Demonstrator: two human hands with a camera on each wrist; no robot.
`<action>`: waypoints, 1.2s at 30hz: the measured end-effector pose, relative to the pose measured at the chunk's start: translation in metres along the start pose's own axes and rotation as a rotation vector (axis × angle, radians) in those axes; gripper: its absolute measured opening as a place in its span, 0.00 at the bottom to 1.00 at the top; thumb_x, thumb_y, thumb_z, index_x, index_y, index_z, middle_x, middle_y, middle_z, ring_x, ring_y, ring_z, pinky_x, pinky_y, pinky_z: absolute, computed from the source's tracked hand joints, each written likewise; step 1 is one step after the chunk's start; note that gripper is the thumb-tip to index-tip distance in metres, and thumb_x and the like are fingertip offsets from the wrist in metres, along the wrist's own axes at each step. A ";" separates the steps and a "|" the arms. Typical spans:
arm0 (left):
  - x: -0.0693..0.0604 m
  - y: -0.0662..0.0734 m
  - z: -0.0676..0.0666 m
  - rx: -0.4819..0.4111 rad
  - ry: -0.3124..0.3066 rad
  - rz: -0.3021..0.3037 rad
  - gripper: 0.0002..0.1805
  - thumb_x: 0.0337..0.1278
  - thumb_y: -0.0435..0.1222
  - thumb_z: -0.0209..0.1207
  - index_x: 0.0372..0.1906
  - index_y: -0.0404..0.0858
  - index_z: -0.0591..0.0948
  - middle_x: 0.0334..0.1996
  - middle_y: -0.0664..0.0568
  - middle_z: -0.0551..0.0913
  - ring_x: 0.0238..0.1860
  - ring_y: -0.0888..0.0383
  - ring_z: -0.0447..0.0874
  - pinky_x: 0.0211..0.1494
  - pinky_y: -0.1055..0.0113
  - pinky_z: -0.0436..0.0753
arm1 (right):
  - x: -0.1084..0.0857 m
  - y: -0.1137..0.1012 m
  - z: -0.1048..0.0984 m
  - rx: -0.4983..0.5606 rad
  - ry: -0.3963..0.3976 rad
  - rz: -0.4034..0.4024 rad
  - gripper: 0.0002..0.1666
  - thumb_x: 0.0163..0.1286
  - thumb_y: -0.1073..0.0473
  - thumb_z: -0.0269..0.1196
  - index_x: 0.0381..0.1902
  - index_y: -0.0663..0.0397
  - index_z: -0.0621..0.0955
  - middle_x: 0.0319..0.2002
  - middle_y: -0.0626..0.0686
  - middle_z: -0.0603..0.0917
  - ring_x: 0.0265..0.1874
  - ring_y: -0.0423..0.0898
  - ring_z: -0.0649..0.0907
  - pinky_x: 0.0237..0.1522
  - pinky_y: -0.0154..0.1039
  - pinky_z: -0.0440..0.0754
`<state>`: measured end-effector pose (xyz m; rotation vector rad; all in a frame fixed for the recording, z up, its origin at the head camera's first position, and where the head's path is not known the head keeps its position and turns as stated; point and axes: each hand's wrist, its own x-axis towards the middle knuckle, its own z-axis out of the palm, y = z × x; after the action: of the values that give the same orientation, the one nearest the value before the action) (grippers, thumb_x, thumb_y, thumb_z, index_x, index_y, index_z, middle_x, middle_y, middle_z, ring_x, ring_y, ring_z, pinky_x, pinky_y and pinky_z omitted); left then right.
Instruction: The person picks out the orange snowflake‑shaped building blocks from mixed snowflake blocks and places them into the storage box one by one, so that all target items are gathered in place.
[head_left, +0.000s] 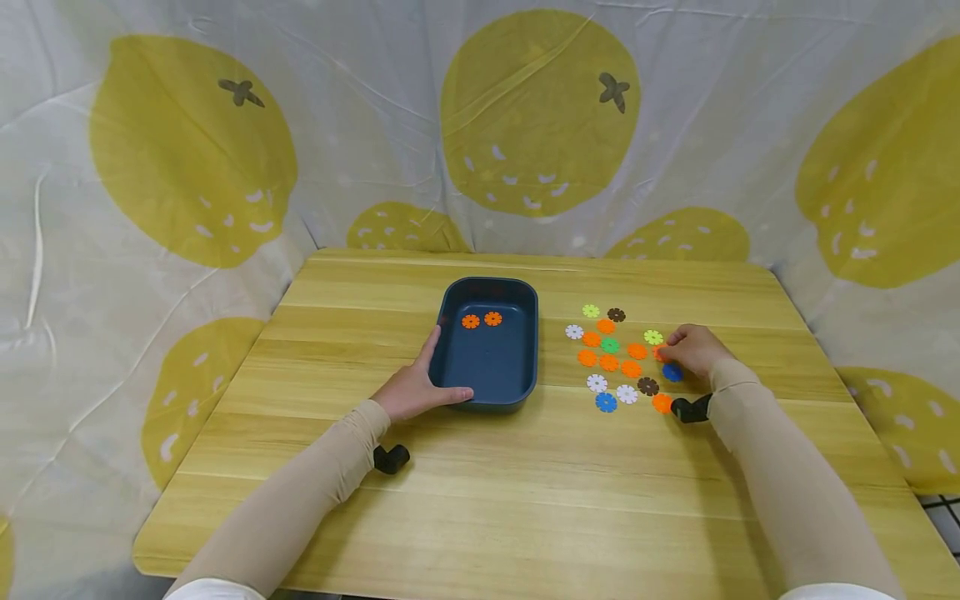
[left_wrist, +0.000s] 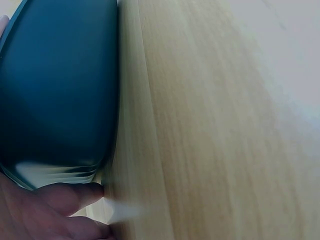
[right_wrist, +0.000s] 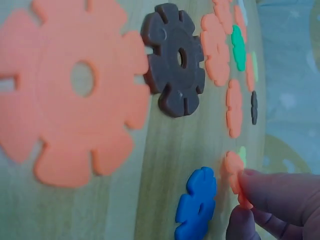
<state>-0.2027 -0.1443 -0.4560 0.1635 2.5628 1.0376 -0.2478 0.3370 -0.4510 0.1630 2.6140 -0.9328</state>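
Dark blue tray (head_left: pixel 487 375) on wooden table (head_left: pixel 480 500), left of the loose discs, long sides running away from the person. Contents: two orange discs (head_left: pixel 470 322), flat on the tray floor toward the far end, side by side, just apart. Left hand (head_left: pixel 411 390) at the tray's near left corner: thumb laid along the near rim, index finger extended against the outside of the left wall, the two spread well apart. Right hand (head_left: pixel 699 350) to the right of the tray, among the loose discs: thumb and fingertips together, pinching one orange disc (right_wrist: pixel 233 172) by its edge; cannot tell whether it has fully left the tabletop. Blue disc (head_left: pixel 672 372) lies just beside that hand. Remaining notched discs scattered flat between hand and tray: orange ones most numerous, also a green disc (head_left: pixel 610 345), white discs (head_left: pixel 597 383), brown discs (head_left: pixel 648 387), yellow-green discs (head_left: pixel 591 311) and a second blue disc (head_left: pixel 606 402) at the near edge. Backdrop: pale cloth (head_left: pixel 390 125) with yellow fruit print.
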 end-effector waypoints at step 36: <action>-0.001 -0.001 0.000 -0.009 -0.003 0.000 0.73 0.38 0.72 0.70 0.81 0.66 0.31 0.76 0.31 0.62 0.68 0.34 0.74 0.69 0.39 0.74 | 0.009 -0.102 -0.027 0.042 0.100 -0.183 0.15 0.81 0.55 0.52 0.51 0.62 0.73 0.55 0.65 0.76 0.35 0.51 0.68 0.37 0.45 0.67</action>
<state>-0.2019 -0.1451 -0.4564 0.1623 2.5555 1.0474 -0.2875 0.2751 -0.3746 -0.0212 2.7384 -1.0662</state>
